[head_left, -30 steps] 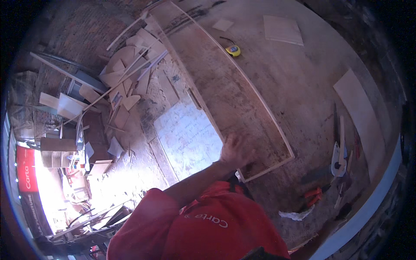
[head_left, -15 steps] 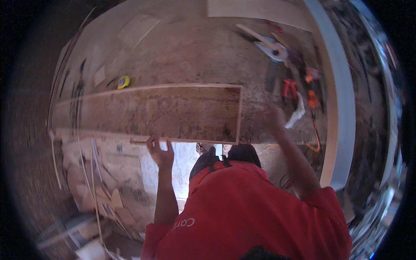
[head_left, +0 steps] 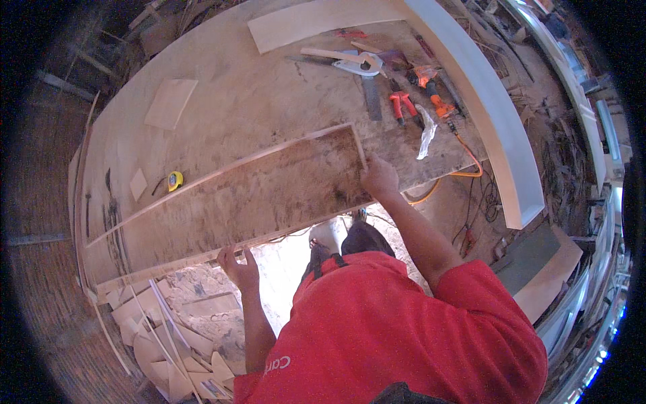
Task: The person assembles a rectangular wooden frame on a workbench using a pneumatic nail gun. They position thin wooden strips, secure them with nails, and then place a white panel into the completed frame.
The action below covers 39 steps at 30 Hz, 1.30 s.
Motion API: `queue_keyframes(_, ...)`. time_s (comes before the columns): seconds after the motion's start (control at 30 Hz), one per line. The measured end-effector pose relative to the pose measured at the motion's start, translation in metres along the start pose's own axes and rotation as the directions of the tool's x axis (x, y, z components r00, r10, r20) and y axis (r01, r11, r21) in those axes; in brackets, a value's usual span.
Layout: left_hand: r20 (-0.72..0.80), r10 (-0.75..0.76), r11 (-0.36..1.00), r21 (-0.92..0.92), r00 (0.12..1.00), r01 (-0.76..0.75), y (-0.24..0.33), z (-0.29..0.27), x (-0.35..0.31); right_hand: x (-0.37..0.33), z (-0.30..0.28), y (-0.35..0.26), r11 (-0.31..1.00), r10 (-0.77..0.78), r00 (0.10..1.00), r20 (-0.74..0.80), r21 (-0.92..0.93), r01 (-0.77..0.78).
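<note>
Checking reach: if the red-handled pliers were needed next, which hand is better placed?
Probably the right hand: at the right end of the wooden frame, it is nearer the pliers; the left hand is farther left.

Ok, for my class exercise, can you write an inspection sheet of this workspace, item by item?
Surface: brown wooden table, stained dark in places.
Job's things: long wooden frame, lying on the table along its near edge.
Clutter: yellow tape measure beyond the frame; red-handled pliers, crumpled white wrapping and an orange power tool to the right.
Hands: right hand grips the frame's right end; left hand, thumb spread, at its near side, contact unclear.
Cables: orange cable runs off the table's near edge.
Surroundings: wood offcuts heaped lower left; long white panel right.
</note>
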<state>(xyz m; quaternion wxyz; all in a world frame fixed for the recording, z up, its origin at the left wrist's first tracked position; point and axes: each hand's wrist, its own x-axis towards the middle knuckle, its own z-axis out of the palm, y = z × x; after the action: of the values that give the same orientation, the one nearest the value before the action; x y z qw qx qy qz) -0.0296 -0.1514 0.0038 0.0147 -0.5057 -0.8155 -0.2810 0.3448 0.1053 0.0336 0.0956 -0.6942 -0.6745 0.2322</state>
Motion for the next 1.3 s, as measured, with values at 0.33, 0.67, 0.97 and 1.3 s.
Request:
queue_keyframes(0.33,0.026,-0.131,0.991,0.007,0.991,0.13,0.042,0.02,0.006,0.026,-0.041,0.09,0.976,0.208,0.975,-0.077,-0.045,-0.211)
queue_keyframes(0.67,-0.05,-0.079,0.992,0.095,0.996,0.083,0.089,0.032,0.022,0.096,-0.105,0.156,1.0,0.021,0.87,-0.493,-0.003,-0.025)
queue_keyframes(0.97,-0.052,-0.211,0.961,0.173,0.976,0.217,0.08,0.01,-0.018,0.237,-0.145,0.204,0.972,0.045,0.977,-0.21,-0.216,-0.091)
queue_keyframes(1.3,-0.121,-0.358,0.917,0.142,0.926,0.373,0.048,-0.01,-0.069,0.183,-0.185,0.224,0.998,0.056,0.99,-0.126,0.038,-0.052)
